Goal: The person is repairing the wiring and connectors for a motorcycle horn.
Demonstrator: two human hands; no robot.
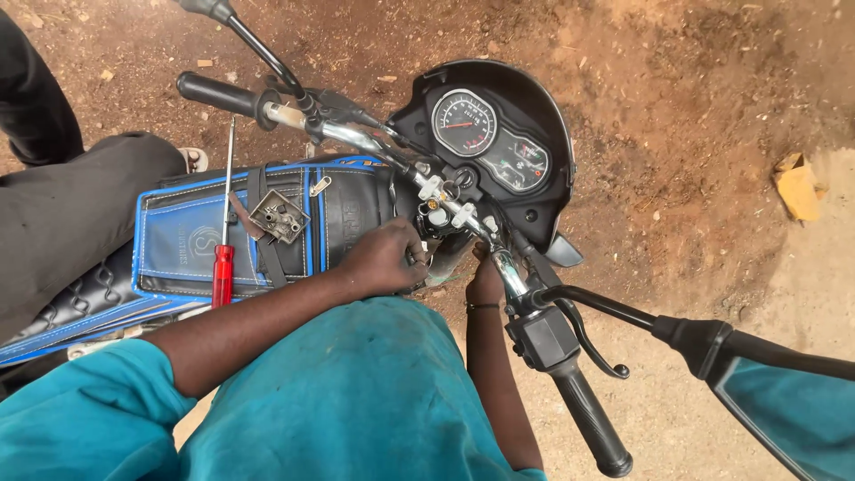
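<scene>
Both hands close on small parts under the handlebar clamp at mid-frame: the left hand curls its fingers around something I cannot make out, and the right hand reaches up beneath the chrome handlebar, its grip hidden. Steady, short movements suit this cramped spot. Farther left, a red-handled screwdriver and a small metal cover plate rest on the tank cover, within reach.

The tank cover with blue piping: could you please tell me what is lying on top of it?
On the tank cover lie a red-handled screwdriver and a small grey metal part. The left hand rests at its front edge; whatever lies beneath it is hidden.
</scene>
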